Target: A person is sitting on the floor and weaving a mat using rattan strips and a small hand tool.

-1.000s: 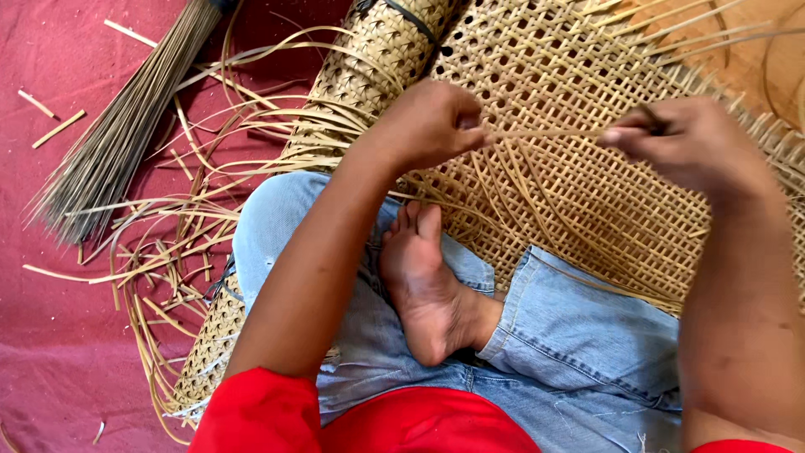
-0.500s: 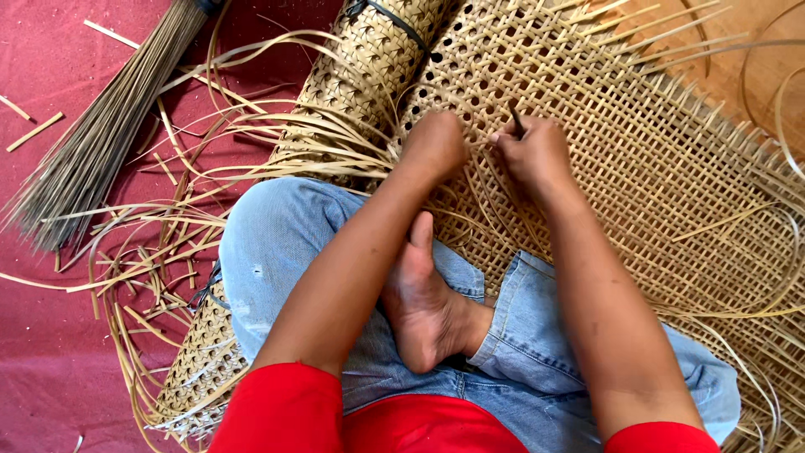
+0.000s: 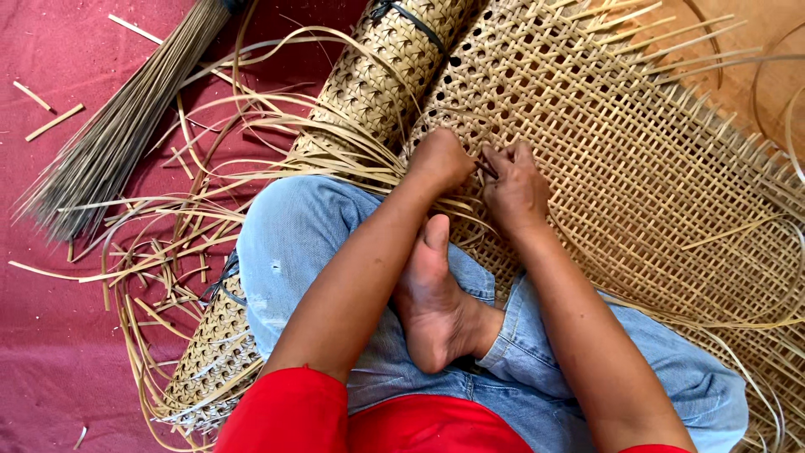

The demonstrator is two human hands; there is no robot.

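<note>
Woven cane mat fills the floor from twelve to four o'clock. Left hand rests fisted on its edge; right hand pinches a cane strand beside it. A rolled mat lies at eleven.

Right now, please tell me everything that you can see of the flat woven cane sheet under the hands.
The woven cane sheet is pale tan, made of thin flat strips crossed into an open lattice with small regular holes. It lies flat across the floor and the person's lap, running toward the upper right. Its edges are unfinished: loose strip ends stick out along the top and right. The left hand and right hand both rest on it, close together. A rolled bundle of the same weave lies along its left side.
</note>
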